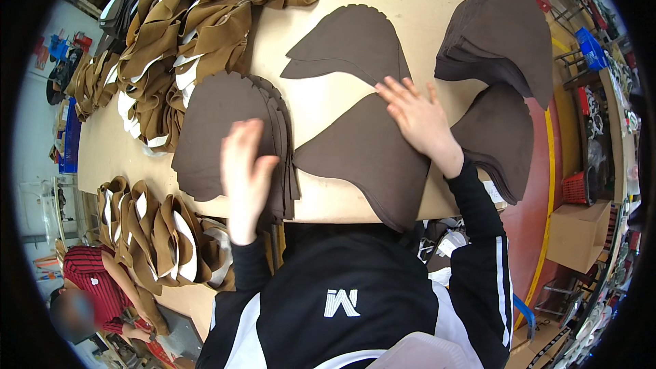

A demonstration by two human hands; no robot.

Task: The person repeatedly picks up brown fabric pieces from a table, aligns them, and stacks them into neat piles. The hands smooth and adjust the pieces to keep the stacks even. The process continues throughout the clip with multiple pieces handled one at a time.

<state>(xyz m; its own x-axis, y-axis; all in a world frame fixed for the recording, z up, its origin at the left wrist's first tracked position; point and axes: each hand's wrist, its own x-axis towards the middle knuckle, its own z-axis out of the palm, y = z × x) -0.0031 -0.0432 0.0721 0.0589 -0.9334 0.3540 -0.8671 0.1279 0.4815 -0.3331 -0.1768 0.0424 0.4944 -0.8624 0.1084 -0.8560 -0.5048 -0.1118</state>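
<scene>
My left hand [244, 171] is over a stack of dark brown cut panels [212, 123] with notched edges, at the left of the table. Its fingers are stretched out and the thumb stands apart; whether it touches the stack I cannot tell. Fingers spread, my right hand [420, 119] is at the top edge of a single dark brown panel [369, 150] lying flat in front of me. Just beyond lies another dark panel [348, 41] with a scalloped far edge, apparently with a further layer under it. Neither hand grips anything.
Two more piles of dark panels, a far one [499, 41] and a nearer one [502, 130], stand at the right edge of the pale table [328, 198]. Heaps of tan-brown pieces with white [205, 27] cover the far left. A person [102, 280] works at lower left.
</scene>
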